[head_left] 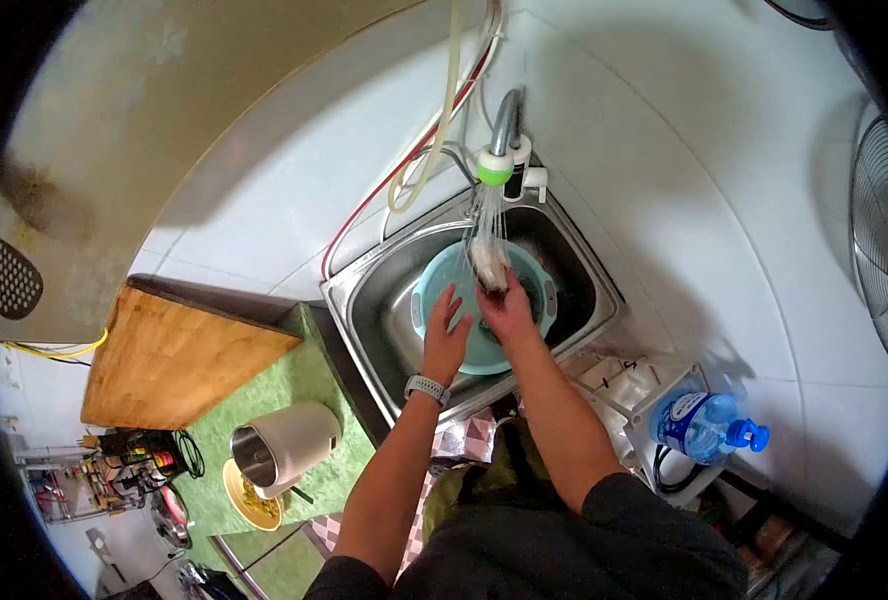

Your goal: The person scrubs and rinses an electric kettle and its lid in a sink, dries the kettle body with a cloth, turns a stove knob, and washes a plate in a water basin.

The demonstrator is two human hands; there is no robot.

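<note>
Under the spray from the faucet (495, 168), with its green-ringed head, my right hand (510, 310) grips a pale, elongated item (489, 264) with a dark brown lower end. Its exact kind is hard to make out through the water. My left hand (447, 335), a watch on its wrist, hovers over the left part of the light-blue basin (434, 285) with fingers apart and holds nothing. The basin stands inside the stainless steel sink (384, 300). Something dark in the basin is mostly hidden behind my right hand.
On the green counter (324, 480) at left are a cream kettle-like pot (299, 440), a yellow bowl (234, 490) with food, and a leaning wooden board (184, 355). At right, a blue-capped water bottle (704, 425) lies on a white rack (654, 405).
</note>
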